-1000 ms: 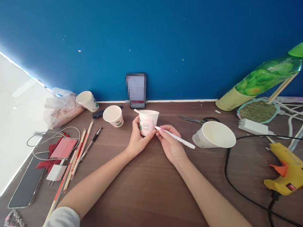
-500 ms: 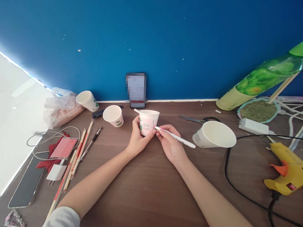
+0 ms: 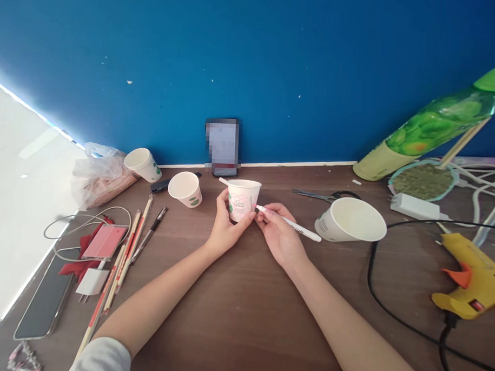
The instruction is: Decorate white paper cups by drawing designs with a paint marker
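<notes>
A small white paper cup (image 3: 242, 198) with a green and pink print stands upright on the brown table (image 3: 243, 315). My left hand (image 3: 224, 228) is wrapped round its left side. A pale stick (image 3: 223, 181) pokes out over the cup's rim. My right hand (image 3: 280, 235) pinches a white marker pen (image 3: 295, 226), whose tip touches the cup's right side.
Two paper cups (image 3: 185, 188) lie tilted at the back left and a bigger one (image 3: 349, 220) lies on its side at the right. Scissors (image 3: 318, 196), a yellow glue gun (image 3: 469, 277) with black cable, a green bottle (image 3: 432, 124), chopsticks (image 3: 121, 259), and phones (image 3: 44, 303) surround my hands.
The marker tip has crept slightly right and up along the cup's side. My left hand and the cup have stayed put.
</notes>
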Motion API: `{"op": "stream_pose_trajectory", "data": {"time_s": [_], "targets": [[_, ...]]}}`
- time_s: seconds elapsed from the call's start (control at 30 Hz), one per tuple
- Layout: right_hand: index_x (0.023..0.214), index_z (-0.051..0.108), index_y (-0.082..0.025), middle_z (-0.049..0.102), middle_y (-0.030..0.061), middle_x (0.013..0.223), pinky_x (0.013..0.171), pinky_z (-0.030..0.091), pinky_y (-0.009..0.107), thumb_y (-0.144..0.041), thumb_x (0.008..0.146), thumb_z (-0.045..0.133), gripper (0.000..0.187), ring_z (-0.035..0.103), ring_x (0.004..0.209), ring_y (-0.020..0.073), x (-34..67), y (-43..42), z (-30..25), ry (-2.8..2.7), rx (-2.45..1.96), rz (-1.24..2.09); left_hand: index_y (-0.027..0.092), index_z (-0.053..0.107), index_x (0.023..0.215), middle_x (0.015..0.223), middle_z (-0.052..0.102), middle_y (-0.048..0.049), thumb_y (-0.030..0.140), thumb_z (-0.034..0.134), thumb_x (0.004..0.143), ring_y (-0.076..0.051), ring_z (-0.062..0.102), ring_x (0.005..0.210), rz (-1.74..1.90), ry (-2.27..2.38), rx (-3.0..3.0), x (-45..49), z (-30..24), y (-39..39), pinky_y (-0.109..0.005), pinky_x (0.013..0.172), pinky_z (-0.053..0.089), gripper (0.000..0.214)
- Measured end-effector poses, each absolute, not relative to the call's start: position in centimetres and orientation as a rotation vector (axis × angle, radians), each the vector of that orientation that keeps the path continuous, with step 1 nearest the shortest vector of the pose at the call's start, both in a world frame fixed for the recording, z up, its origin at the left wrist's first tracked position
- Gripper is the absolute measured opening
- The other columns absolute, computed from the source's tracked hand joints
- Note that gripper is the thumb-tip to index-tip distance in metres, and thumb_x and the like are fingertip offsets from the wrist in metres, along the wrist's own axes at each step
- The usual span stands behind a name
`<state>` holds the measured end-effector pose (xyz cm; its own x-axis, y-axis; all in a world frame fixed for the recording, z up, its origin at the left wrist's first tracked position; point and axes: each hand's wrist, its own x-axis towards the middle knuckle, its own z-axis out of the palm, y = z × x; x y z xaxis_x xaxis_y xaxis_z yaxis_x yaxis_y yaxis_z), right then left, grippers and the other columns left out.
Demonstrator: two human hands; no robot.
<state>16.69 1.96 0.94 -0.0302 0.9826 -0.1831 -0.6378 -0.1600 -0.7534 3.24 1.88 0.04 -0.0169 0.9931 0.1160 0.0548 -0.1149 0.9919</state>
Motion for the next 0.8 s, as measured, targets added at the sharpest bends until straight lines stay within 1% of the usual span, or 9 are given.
{"op": "stream_pose_trajectory", "data": {"time_s": [0.23, 0.4, 0.6, 0.8], "targets": [[0.065, 0.065, -0.024, 0.058, -0.0042, 0.060, 0.078, 0.048, 0.030, -0.023, 0.065, 0.074, 0.010, 0.053, 0.064, 0.0103, 16.72, 2.00, 1.08, -0.551, -0.823, 1.576, 0.024, 0.026, 0.132, 0.134, 0.044, -0.0123, 0.040, 0.070, 0.079, -0.024, 0.050, 0.123, 1.275, 1.197, 1.318, 3.19, 0.23, 1.74, -0.039, 0.103, 0.043, 0.071], [0.066, 0.063, -0.024, 0.058, -0.0040, 0.059, 0.079, 0.048, 0.032, -0.025, 0.067, 0.072, 0.009, 0.054, 0.066, 0.0119, 16.92, 1.97, 0.91, -0.562, -0.801, 1.576, 0.023, 0.029, 0.128, 0.132, 0.044, -0.0123, 0.044, 0.066, 0.081, -0.023, 0.051, 0.120, 1.289, 1.197, 1.324, 3.16, 0.39, 1.65, -0.039, 0.101, 0.044, 0.063], [0.067, 0.065, -0.024, 0.062, -0.0034, 0.063, 0.082, 0.049, 0.035, -0.027, 0.066, 0.076, 0.011, 0.058, 0.068, 0.0129, 16.69, 1.75, 1.02, -0.634, -0.841, 1.530, 0.025, 0.030, 0.130, 0.132, 0.045, -0.0111, 0.038, 0.068, 0.081, -0.024, 0.049, 0.124, 1.343, 1.240, 1.398, 3.23, -0.25, 1.66, -0.039, 0.102, 0.044, 0.063], [0.070, 0.065, -0.025, 0.062, -0.0034, 0.064, 0.081, 0.050, 0.035, -0.028, 0.067, 0.076, 0.012, 0.058, 0.067, 0.0127, 16.61, 1.79, 0.69, -0.654, -0.851, 1.512, 0.026, 0.030, 0.130, 0.132, 0.044, -0.0109, 0.038, 0.069, 0.080, -0.024, 0.048, 0.126, 1.344, 1.254, 1.415, 3.13, -0.36, 1.76, -0.038, 0.102, 0.044, 0.064]]}}
